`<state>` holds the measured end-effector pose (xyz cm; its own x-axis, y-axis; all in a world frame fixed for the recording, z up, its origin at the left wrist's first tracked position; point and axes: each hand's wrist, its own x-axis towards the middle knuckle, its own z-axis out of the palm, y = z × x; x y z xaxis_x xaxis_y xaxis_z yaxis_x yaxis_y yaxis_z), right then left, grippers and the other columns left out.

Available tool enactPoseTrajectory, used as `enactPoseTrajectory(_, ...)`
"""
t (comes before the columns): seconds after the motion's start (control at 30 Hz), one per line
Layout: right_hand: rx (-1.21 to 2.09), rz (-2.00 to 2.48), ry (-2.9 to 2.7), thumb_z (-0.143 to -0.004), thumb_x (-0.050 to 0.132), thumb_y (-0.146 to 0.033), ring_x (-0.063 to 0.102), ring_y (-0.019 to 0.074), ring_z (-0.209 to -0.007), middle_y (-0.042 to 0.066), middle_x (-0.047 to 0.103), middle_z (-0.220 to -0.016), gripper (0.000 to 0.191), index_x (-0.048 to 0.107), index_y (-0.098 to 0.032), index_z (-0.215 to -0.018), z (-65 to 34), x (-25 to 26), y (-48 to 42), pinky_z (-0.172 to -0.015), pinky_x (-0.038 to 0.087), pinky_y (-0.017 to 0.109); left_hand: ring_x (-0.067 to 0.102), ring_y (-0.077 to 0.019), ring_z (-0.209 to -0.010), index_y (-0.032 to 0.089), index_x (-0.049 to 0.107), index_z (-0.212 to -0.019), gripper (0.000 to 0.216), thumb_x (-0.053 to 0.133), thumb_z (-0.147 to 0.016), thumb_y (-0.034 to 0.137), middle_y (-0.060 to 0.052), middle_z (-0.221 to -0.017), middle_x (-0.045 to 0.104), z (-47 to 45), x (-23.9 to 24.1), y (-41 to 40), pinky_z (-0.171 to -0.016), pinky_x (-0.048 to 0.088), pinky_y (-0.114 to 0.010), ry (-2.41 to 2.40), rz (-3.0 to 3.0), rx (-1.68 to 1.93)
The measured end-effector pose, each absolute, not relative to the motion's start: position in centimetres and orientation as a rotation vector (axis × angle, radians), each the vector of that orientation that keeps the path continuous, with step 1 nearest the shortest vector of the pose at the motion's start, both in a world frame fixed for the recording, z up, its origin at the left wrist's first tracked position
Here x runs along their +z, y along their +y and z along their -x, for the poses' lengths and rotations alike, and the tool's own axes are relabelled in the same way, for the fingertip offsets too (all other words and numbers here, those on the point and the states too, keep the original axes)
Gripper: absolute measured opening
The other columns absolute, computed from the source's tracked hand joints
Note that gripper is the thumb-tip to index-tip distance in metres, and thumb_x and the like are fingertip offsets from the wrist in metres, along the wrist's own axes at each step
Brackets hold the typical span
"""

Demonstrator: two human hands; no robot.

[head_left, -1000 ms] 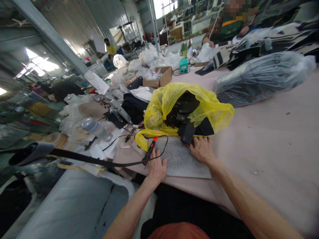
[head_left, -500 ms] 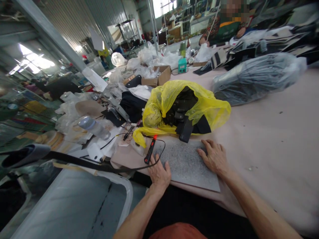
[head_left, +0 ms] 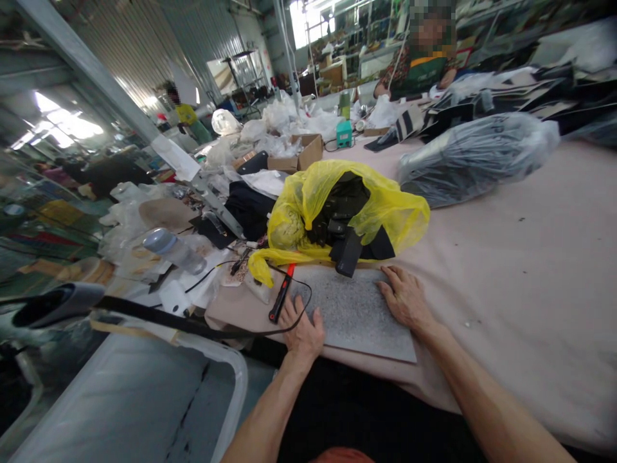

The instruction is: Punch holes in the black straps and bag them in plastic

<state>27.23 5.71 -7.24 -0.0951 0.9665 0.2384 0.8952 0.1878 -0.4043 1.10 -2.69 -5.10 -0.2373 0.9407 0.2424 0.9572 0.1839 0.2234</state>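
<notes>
A grey speckled board (head_left: 354, 313) lies flat at the near edge of the pink table (head_left: 530, 257). My left hand (head_left: 302, 327) rests open on the board's left near corner, fingers spread. My right hand (head_left: 407, 299) lies open and flat on the board's right side. A red-and-black corded tool (head_left: 281, 294) lies just left of my left hand, its black cable looping over the board. A black strap piece (head_left: 348, 252) sticks out of the yellow plastic bag (head_left: 385, 206) right behind the board.
A clear bag of dark goods (head_left: 475, 157) lies at the back right. A cardboard box (head_left: 301, 152), a teal device (head_left: 344, 132), white bags and a water bottle (head_left: 173, 249) crowd the left. A white bin (head_left: 144, 399) stands below the table edge. A person sits at the far end.
My right hand came off the black strap piece and now lies flat on the board. My left hand slid back toward the board's near corner, away from the tool.
</notes>
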Motion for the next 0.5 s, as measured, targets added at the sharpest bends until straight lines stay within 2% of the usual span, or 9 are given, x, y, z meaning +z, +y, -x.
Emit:
enactPoseTrajectory(0.13,0.293,1.737,-1.994,-0.097,0.028,-0.039,0.042,0.0292,-0.129,0.013,0.047,-0.141,0.050,0.045,-0.017,-0.138,-27.7,-7.8,5.1,-0.107,0.031,0.051,0.039,-0.0377,-0.133,0.009,0.048,-0.135,0.054,0.048,-0.091,0.039,-0.023,-0.146,0.038,0.9,-5.1,-3.2,-0.106,0.037,-0.054,-2.299,2.058,-0.507)
enactPoseTrajectory(0.27,0.436,1.585,-1.902,-0.095,0.033,-0.038,0.039,0.0278,-0.134,0.012,0.043,-0.146,0.050,0.043,-0.018,-0.139,-28.8,-9.2,4.7,-0.113,0.025,0.055,0.042,-0.0279,-0.134,0.011,0.050,-0.131,0.046,0.046,-0.093,0.036,-0.018,-0.143,0.045,3.9,-5.3,-3.6,-0.111,0.038,-0.044,-2.174,2.277,-0.698)
enactPoseTrajectory(0.4,0.583,1.417,-1.734,-0.091,0.040,-0.037,0.039,0.0245,-0.135,0.013,0.044,-0.145,0.050,0.044,-0.018,-0.138,-29.9,-10.2,4.3,-0.114,0.031,0.047,0.049,-0.0241,-0.129,0.013,0.048,-0.129,0.040,0.043,-0.093,0.028,-0.015,-0.134,0.054,5.6,-5.6,-3.5,-0.109,0.042,-0.043,-2.198,2.262,-0.929)
enactPoseTrajectory(0.5,0.607,1.412,-1.698,-0.090,0.044,-0.039,0.041,0.0251,-0.134,0.013,0.045,-0.144,0.048,0.049,-0.019,-0.134,-30.1,-10.2,4.0,-0.114,0.031,0.048,0.056,-0.0227,-0.119,0.016,0.052,-0.123,0.033,0.041,-0.093,0.024,-0.013,-0.125,0.059,5.9,-5.1,-3.3,-0.102,0.047,-0.039,-2.284,2.150,-1.033)
